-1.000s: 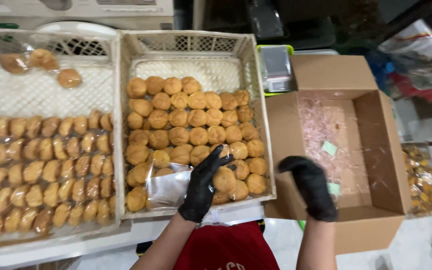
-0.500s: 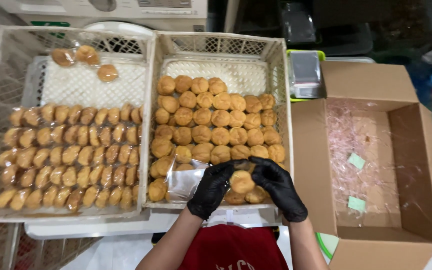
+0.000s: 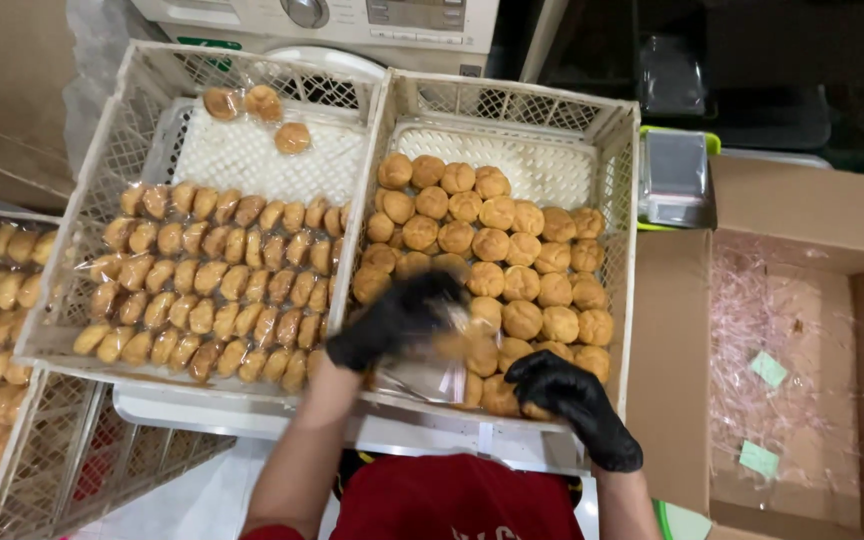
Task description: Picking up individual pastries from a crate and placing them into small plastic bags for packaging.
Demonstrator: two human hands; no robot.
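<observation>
- Head view: we saw the left hand (image 3: 397, 318), in a black glove, blurred over the near part of the right-hand crate (image 3: 620, 200); its fingers seemed curled around a clear plastic bag (image 3: 430, 372), though the blur kept us from telling how firmly.
- The right hand (image 3: 567, 398), also gloved in black, lay just to the right of the left one and apart from it, fingers bent down onto the round buns (image 3: 492, 243) at the crate's near edge; we could not tell whether it gripped one.
- Left of the left hand stood a second crate (image 3: 102, 190) with bagged pastries (image 3: 212, 280) in rows.
- Right of the right hand sat an open cardboard box (image 3: 812, 215) lined with clear film.
- Beyond both hands, past the buns, bare white liner showed.
</observation>
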